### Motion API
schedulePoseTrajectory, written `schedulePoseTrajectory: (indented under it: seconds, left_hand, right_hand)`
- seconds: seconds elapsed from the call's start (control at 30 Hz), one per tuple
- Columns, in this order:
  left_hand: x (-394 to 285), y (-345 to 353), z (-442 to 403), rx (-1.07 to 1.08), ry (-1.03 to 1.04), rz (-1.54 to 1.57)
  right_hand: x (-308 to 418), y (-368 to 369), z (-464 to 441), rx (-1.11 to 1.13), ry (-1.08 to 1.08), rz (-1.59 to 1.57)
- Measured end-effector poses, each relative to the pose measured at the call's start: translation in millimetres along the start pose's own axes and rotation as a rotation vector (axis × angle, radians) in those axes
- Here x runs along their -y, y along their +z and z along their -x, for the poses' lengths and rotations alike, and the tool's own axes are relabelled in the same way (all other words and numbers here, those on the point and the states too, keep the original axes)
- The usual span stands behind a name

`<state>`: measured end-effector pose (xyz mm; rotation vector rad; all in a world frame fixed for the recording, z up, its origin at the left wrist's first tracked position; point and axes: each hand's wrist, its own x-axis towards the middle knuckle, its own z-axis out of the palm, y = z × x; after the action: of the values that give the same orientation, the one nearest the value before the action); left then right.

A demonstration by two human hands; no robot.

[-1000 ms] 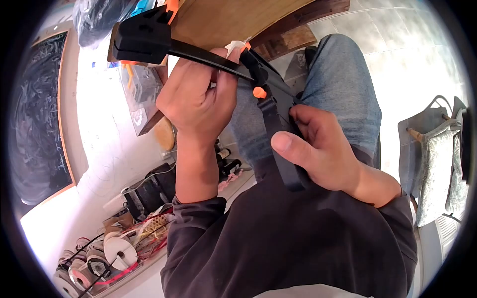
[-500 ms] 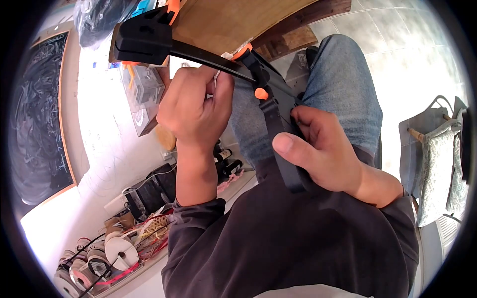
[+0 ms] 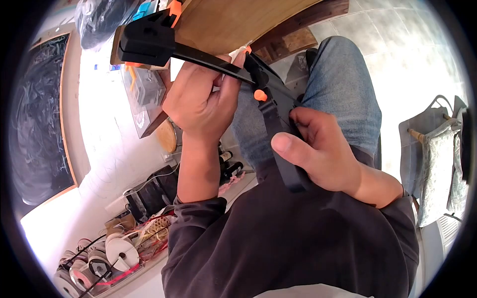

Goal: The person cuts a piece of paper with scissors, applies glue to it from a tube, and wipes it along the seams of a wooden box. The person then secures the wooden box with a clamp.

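A black bar clamp (image 3: 213,62) with orange parts reaches from the wooden board (image 3: 223,25) down to my lap. Its fixed jaw (image 3: 146,42) is at the upper left, and an orange knob (image 3: 260,95) sticks out near the bar. My right hand (image 3: 320,149) is wrapped round the clamp's black handle, thumb on top. Under the bar, my left hand (image 3: 206,99) has its fingers bent and pinched together beside the clamp's orange pad (image 3: 248,49). A bit of white material shows at its fingertips; what it is I cannot tell.
A clear plastic box (image 3: 144,89) stands left of my hand. Spools (image 3: 121,252), cords and bottles (image 3: 232,169) crowd the shelf at lower left. A chalkboard (image 3: 39,119) hangs at far left. A chair with cloth (image 3: 437,169) stands at right, beyond my knee.
My left hand has moved slightly up and to the right, closer to the orange pad, covering more of it. My right hand and the clamp have barely moved.
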<state>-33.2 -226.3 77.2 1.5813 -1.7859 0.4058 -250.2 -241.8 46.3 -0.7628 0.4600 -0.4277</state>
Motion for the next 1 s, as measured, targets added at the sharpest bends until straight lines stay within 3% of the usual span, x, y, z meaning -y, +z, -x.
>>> schedulePoseTrajectory:
  seconds: [0.43, 0.77, 1.0]
  left_hand:
    - [-3.7, -18.4, 0.5, 0.086, 0.069, -0.2]
    - [-3.0, -29.2, 16.3, -0.025, -0.069, -0.091]
    - [-2.9, -3.5, 0.0, -0.014, 0.024, -0.002]
  right_hand:
    - [-14.0, -1.4, -2.6, -0.03, -0.04, 0.048]
    - [-9.3, -1.6, -1.0, -0.023, -0.024, 0.031]
    - [-3.1, 0.4, -0.6, -0.01, 0.034, 0.013]
